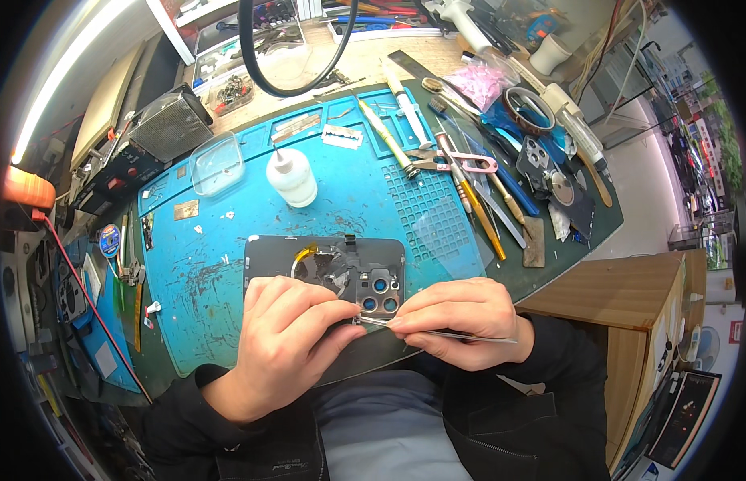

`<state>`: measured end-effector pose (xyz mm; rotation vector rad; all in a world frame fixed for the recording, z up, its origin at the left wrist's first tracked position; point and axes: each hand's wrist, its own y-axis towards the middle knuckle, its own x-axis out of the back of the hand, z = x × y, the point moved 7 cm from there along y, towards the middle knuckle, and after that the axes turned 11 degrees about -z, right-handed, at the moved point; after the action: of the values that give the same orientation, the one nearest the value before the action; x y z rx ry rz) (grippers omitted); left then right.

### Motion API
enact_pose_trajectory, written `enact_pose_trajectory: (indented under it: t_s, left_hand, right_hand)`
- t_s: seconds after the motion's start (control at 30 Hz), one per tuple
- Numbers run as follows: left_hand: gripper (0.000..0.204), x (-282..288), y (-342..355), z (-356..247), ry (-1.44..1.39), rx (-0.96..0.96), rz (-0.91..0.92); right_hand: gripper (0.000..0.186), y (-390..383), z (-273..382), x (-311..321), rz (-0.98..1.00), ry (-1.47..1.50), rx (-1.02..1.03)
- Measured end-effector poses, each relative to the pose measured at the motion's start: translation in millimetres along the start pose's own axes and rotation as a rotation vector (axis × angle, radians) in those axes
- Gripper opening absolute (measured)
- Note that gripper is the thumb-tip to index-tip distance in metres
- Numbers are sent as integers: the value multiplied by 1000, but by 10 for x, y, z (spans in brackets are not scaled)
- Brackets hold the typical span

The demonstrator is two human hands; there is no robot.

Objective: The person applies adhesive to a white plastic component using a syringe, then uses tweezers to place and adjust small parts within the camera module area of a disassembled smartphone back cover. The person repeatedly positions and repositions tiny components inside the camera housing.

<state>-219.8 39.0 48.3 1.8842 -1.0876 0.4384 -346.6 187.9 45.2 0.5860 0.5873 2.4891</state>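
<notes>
A dark phone back panel [269,250] lies on the blue work mat [221,280] right in front of me. It has a camera cluster [379,294] with blue-tinted lenses at its right and a ring-shaped coil [303,258] showing near its middle. My right hand [461,321] grips slim metal tweezers [489,339], whose tips point left to the panel's near edge. There my left hand [289,341] pinches thumb and forefinger together on a tiny part too small to name. Both hands meet at this spot, and the left one covers the panel's lower left.
A white dispenser bottle [293,180] stands beyond the panel, with a clear plastic box [217,164] to its left. Screwdrivers, pink-handled pliers [473,163] and brushes crowd the right. A black cable loop [253,64] hangs over the far side. A wooden cabinet [613,289] stands at right.
</notes>
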Motion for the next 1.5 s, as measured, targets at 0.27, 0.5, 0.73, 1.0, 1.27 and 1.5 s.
enact_pose_trajectory:
  t_s: [0.27,0.5,0.73,1.0,1.27,1.5]
  left_hand:
    - [31,0,7,-4,2,-1,11]
    - [42,72,13,9,24,25,-47]
    - [85,316,150,272,235,120,163]
    - [89,390,274,339,343,115,370]
    - [82,366,307,338,320,273,481]
    - [58,419,227,385,83,396,470]
  right_hand:
    - [25,4,5,5,3,-4,0]
    - [23,-39,-3,76,-51,-20,-64]
    - [25,-122,60,191,-279,-147,56]
    - [27,-153,266,173,-302,-265,282]
    - [32,-505,-164,196,-512,983,-853]
    - [30,-535,-195,218,-548,1203,-969]
